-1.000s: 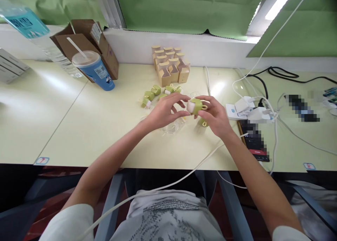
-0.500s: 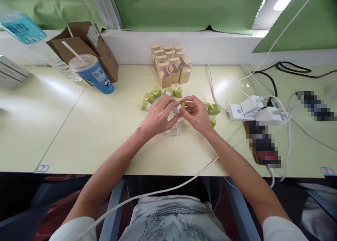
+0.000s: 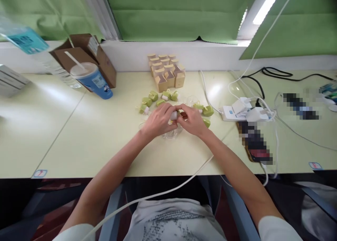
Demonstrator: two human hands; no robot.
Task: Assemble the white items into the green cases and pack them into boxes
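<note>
Between my hands is a small green-and-white piece (image 3: 173, 115). Its white part shows while my fingers hide most of the green. My left hand (image 3: 160, 120) pinches it from the left, and my right hand (image 3: 193, 119) grips its right side with bent fingers. Similar green pieces with pale loops lie around my hands: a group (image 3: 146, 101) to the left, a pair (image 3: 170, 95) beyond them, and others (image 3: 207, 111) to the right. Clear plastic (image 3: 172, 133) lies under and just in front of my fingers, partly covered.
Small open cardboard boxes (image 3: 166, 74) stand in rows by the wall. To the left are a blue cup with a straw (image 3: 92, 80), a brown carton (image 3: 106, 64) and a bottle (image 3: 28, 41). On the right lie a power strip (image 3: 229, 113), cables and a phone (image 3: 254, 142).
The camera view has shifted slightly. Both hands stay together on the piece; its green part, visible before, is now mostly covered by my fingers.
</note>
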